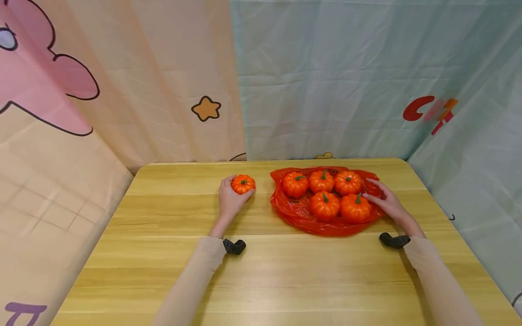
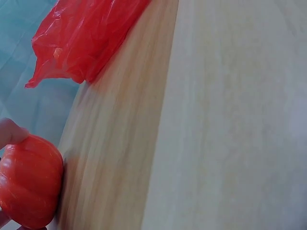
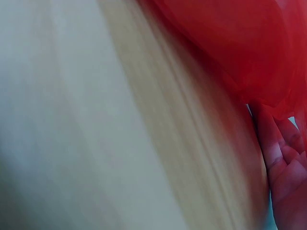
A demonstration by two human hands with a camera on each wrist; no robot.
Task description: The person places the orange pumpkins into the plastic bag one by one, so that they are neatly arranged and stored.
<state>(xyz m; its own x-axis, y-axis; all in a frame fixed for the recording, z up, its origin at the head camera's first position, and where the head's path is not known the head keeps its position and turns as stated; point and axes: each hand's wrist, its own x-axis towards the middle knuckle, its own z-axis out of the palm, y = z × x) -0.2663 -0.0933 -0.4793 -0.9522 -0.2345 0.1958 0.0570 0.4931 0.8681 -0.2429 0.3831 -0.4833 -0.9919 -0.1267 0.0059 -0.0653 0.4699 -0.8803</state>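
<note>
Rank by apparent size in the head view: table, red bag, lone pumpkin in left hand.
1. table, largest.
2. red bag, mid.
3. lone pumpkin, smallest, gripped by left hand.

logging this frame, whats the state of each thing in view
lone pumpkin: upright on the table, held by the left hand
five pumpkins: upright, grouped on the red bag
red bag: flat, crumpled, spread on the table
right hand: fingers straight, resting on the bag's edge
</note>
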